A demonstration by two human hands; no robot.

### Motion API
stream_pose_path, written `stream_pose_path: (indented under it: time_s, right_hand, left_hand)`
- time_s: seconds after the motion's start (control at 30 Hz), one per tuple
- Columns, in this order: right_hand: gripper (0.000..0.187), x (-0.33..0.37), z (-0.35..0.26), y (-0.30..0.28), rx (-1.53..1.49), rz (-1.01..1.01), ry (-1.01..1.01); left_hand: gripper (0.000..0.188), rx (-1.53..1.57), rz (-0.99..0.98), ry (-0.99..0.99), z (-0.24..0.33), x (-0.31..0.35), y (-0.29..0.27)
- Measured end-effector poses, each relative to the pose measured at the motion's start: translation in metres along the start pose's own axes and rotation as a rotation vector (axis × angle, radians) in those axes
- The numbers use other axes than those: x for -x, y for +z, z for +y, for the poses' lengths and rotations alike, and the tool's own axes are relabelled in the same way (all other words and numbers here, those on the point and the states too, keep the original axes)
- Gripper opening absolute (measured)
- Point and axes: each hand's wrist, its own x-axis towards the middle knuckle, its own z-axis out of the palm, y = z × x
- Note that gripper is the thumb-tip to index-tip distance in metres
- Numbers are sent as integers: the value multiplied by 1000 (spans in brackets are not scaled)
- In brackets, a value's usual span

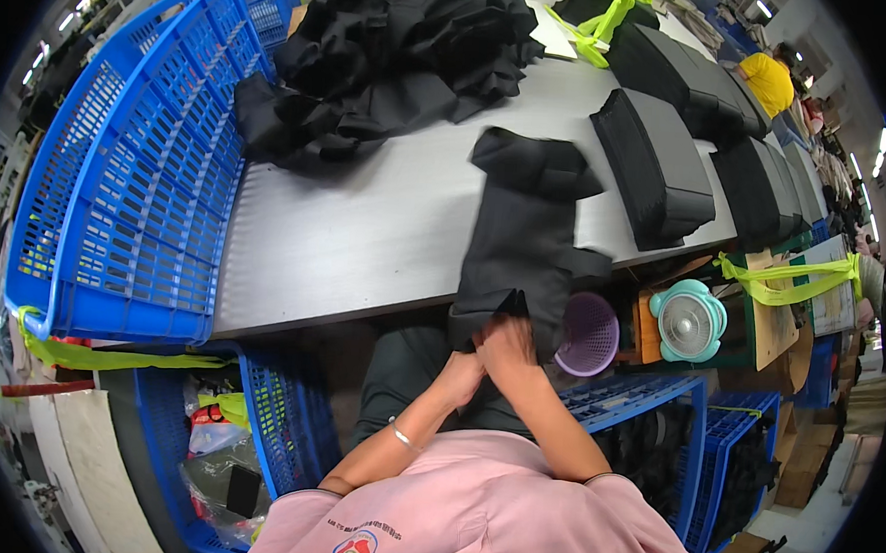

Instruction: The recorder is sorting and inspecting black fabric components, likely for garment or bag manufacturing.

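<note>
A long black fabric piece [526,231] stretches from the table's front edge back over the tabletop, its far end folded and blurred. Its near end hangs over my lap, where both hands meet. My right hand [509,355] is closed on that end, and a dark pointed fold stands up above the knuckles. Close against it, my left hand [461,376] is also closed at the fabric's lower edge; its fingertips are partly hidden behind the right hand. Farther back lies a loose heap of black fabric [394,64] on the grey table [335,236].
Neat stacks of black pieces [659,168] stand at the right. A blue crate [147,181] rises at the left; another blue crate [285,418] sits below it. By my right are a purple basket [590,334], a teal fan [688,321] and a filled blue crate [690,440].
</note>
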Motion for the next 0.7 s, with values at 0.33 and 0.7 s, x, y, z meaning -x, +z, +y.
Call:
stream_pose_path:
  time_s: [0.33,0.7]
  right_hand:
    - [17,71,6,39,-271,-213,-44]
    - [13,72,-19,-84,-241,653,132]
  left_hand:
    - [58,312,-172,-89,82,31,-21]
    - [41,-88,-85,-19,78,58,-26]
